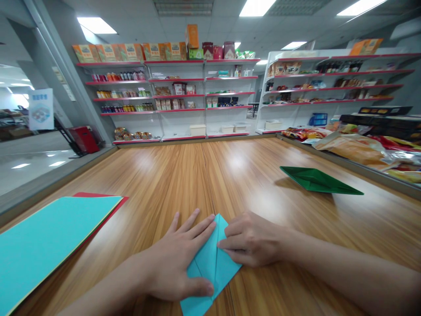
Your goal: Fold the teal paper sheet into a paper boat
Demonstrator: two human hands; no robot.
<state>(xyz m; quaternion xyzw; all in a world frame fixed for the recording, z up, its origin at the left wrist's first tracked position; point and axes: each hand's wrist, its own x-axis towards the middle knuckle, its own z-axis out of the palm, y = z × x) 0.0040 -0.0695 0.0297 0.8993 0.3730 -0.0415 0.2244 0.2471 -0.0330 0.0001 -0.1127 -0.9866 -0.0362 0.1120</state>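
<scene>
Folded turquoise paper (208,261) lies on the table (164,175), partly under the flat, spread left hand (179,256); the curled right hand (251,240) touches its right half — whether pinching, I cannot tell.

1. On the table (184,175), at the near side's middle, lies a folded paper (223,265); the left hand (179,259) is on its left part, the right hand (251,239) on its right part.
2. Left of the left hand, a stack of sheets (59,237) lies on the table.
3. A second folded piece (324,181) sits on the table, farther back and right of the right hand.
4. Packets (355,149) lie past the table's right rim.
5. Behind the table stand a left shelf unit (177,127) and a right shelf unit (296,114); boxes (131,52) top the former.
</scene>
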